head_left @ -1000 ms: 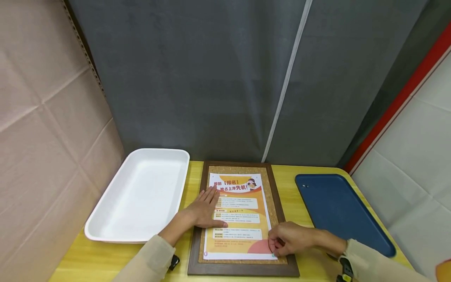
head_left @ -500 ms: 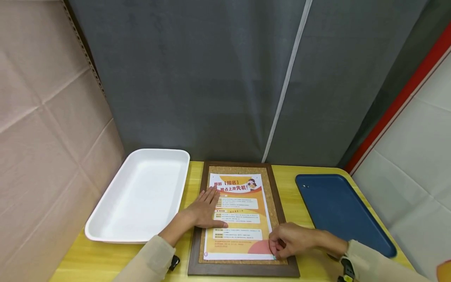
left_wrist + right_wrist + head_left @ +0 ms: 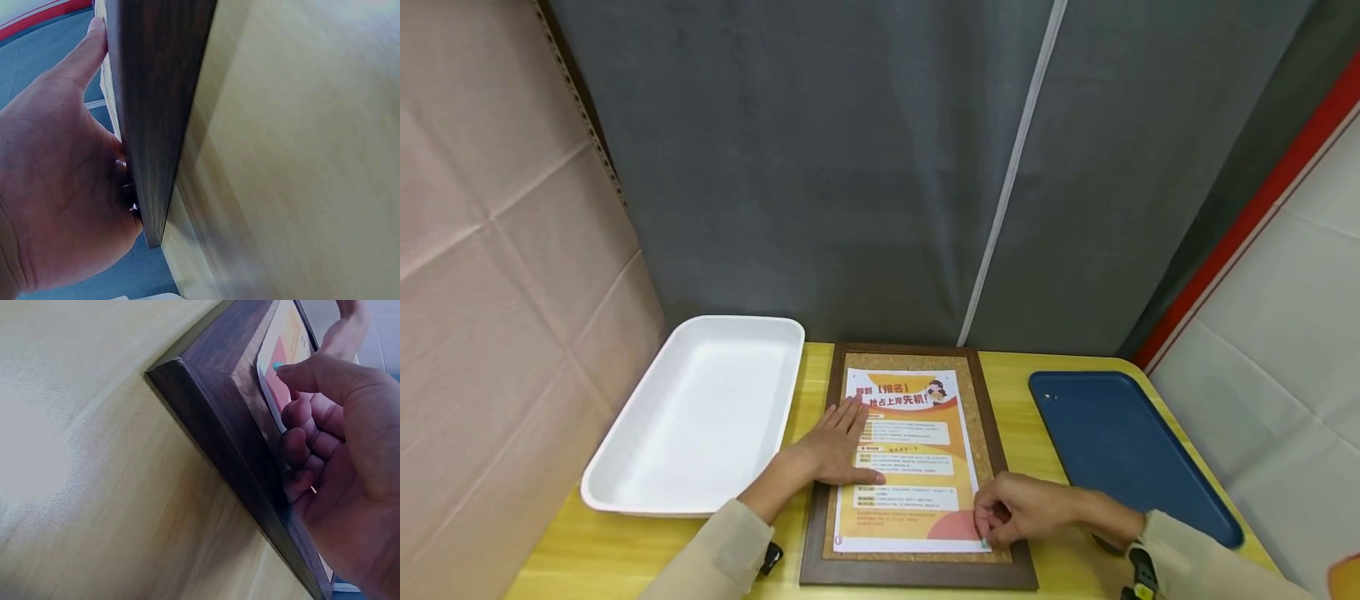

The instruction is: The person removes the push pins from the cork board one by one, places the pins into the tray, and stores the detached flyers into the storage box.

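Note:
A printed orange and white poster [image 3: 917, 508] lies on a cork board [image 3: 980, 425] with a dark brown wooden frame [image 3: 917, 573]. My left hand [image 3: 835, 446] rests flat on the poster's left side, fingers spread toward its heading. In the left wrist view, that hand [image 3: 69, 169] reaches over the frame's edge [image 3: 156, 112]. At the poster's lower right corner, my right hand [image 3: 1011, 508] has curled fingers and pinches a small green push pin [image 3: 277, 365]. The right wrist view shows the thumb [image 3: 306, 374] right at the pin. Most of the pin is hidden by the fingers.
To the left stands a deep white tray [image 3: 700, 417]. On the right lies a dark blue tray [image 3: 1138, 458] with a few small shiny bits [image 3: 1049, 397] near its far left corner. A grey curtain [image 3: 850, 167] hangs behind the yellow wooden table [image 3: 1052, 575].
My right hand has shifted very slightly to the right at the poster's corner. The left hand, poster and board have stayed in place.

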